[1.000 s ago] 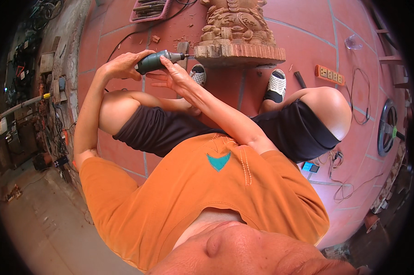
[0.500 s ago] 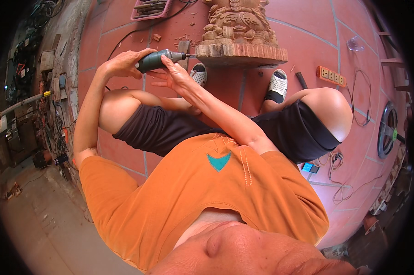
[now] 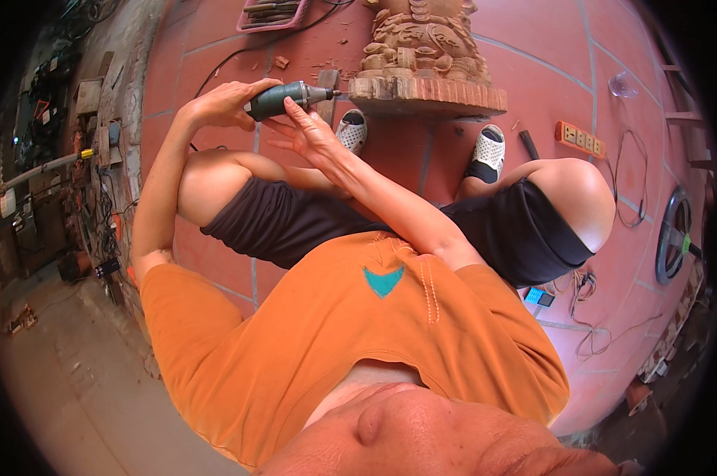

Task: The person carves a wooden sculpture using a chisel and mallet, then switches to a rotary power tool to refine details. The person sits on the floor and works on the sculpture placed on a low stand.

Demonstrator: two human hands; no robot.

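Observation:
A dark green die grinder (image 3: 280, 101) with a silver nose lies level in front of me, its thin bit pointing right. My left hand (image 3: 225, 105) is closed around its rear end from the left. Just below the tool is my right hand (image 3: 315, 141), palm up, thumb against the front of the grinder's body and the other fingers spread apart. The bit's tip comes close to the left edge of the base of a carved wooden statue (image 3: 426, 59); whether they touch I cannot tell. The statue stands upright on its thick base.
A pink basket (image 3: 272, 25) of carving tools sits at the far left beside a dark cable. Wood chips (image 3: 281, 62) and a wood block (image 3: 327, 79) lie near the grinder. To the right are a dark handle (image 3: 528, 144), an orange power strip (image 3: 580, 140) and a dark wheel (image 3: 673, 236).
The whole view has shifted slightly, so everything sits a little more to the right and lower. My hands keep the same pose on and beside the grinder.

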